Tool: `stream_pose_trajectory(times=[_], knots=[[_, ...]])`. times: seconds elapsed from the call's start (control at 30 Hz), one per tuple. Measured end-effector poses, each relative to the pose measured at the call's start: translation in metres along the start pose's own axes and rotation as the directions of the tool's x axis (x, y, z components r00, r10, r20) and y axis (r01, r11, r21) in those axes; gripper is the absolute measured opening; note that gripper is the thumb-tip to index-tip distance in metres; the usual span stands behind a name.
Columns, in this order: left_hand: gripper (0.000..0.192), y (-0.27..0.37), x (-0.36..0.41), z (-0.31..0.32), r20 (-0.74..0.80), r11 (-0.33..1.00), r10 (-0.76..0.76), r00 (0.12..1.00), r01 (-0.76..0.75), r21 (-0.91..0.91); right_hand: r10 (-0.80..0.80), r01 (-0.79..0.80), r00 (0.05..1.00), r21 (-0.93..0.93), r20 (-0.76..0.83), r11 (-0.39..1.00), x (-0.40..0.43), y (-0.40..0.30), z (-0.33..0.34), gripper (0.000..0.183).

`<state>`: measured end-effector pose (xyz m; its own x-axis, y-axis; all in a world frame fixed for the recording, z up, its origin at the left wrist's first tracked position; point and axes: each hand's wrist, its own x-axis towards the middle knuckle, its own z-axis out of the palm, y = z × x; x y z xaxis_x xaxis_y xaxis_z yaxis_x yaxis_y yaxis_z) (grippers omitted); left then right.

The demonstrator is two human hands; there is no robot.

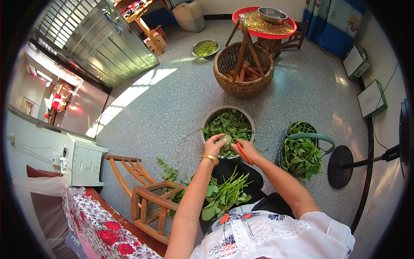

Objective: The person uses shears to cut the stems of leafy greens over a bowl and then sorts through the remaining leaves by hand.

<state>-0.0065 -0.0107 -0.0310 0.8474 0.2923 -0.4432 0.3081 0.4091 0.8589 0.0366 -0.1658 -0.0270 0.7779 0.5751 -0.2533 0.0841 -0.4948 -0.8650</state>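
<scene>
Over a metal basin (229,124) of cut green leaves, my left hand (214,145) pinches a green leaf (227,139) between thumb and fingers. My right hand (246,151) holds scissors with orange-red handles (245,153), their blades close to the leaf. A bunch of leafy green stems (229,191) lies across my lap. To the right of the basin stands a woven basket with a green handle (310,136), full of leafy greens (302,155).
A wicker basket (242,87) of corn cobs stands beyond the basin. Farther back are a red tray (237,16) of grain and a bowl of greens (205,48). A wooden chair (155,200) is on the left, a black fan base (340,166) on the right.
</scene>
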Motion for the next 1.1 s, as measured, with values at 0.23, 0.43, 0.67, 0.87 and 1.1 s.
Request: stream_pose_trajectory(times=[0.23, 0.43, 0.67, 0.87, 1.1], knots=[[0.025, 0.008, -0.002, -0.001, -0.115, 0.993, -0.112, 0.987, 0.116, 0.030, 0.045, -0.044, 0.999, -0.095, 0.007, 0.995, 0.000, -0.005, -0.003, 0.035], [0.019, 0.006, 0.007, -0.011, -0.168, 0.954, -0.143, 0.975, 0.090, -0.287, 0.090, -0.095, 0.995, 0.106, 0.048, 0.990, -0.005, -0.007, -0.008, 0.037], [0.017, 0.008, -0.002, 0.006, -0.185, 0.988, -0.123, 0.975, 0.101, -0.120, -0.101, 0.097, 0.994, 0.088, 0.038, 0.991, 0.000, 0.003, 0.006, 0.040], [0.019, 0.008, -0.003, 0.006, -0.134, 0.996, -0.078, 0.988, 0.072, -0.049, 0.014, -0.014, 1.000, 0.023, 0.009, 1.000, 0.001, -0.010, -0.001, 0.036], [0.020, 0.010, 0.001, 0.006, -0.141, 0.996, -0.062, 0.988, 0.052, -0.072, -0.039, 0.027, 0.996, -0.152, -0.076, 0.988, 0.002, 0.000, -0.001, 0.036]])
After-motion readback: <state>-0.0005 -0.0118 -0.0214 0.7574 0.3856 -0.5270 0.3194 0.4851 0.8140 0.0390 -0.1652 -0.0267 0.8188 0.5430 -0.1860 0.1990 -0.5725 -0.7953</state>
